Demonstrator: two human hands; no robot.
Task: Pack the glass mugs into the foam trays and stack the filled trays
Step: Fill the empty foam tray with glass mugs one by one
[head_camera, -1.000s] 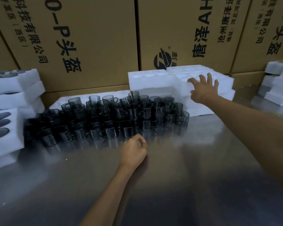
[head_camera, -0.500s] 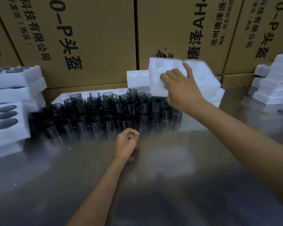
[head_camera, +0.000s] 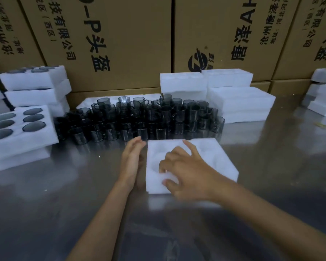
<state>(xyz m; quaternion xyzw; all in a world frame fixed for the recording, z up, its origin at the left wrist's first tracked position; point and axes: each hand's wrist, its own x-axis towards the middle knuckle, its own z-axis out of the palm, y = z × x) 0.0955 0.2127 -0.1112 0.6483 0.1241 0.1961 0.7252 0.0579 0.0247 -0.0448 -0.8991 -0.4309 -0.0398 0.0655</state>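
Head view: an empty foam tray (head_camera: 213, 159) is seen on the surface before the mugs (head_camera: 145, 119). Right hand (head_camera: 184, 170) is spread on its top, fingers loose; left hand (head_camera: 133, 159) is held flat at its left edge, gripping nothing. Foam is judged light, soft; mugs fragile, best taken by body or handle.

I'm seeing open steel table (head_camera: 271, 166) lying near me and to the right of the empty foam tray (head_camera: 211, 159), so a hand is passing freely there. Ahead, the block of glass mugs (head_camera: 139, 119) is standing just behind the tray, blocking a straight reach to the back. Filled trays (head_camera: 21, 129) are closing off the left, white foam stacks (head_camera: 239, 98) the back right, and cardboard boxes (head_camera: 120, 44) are walling the rear.
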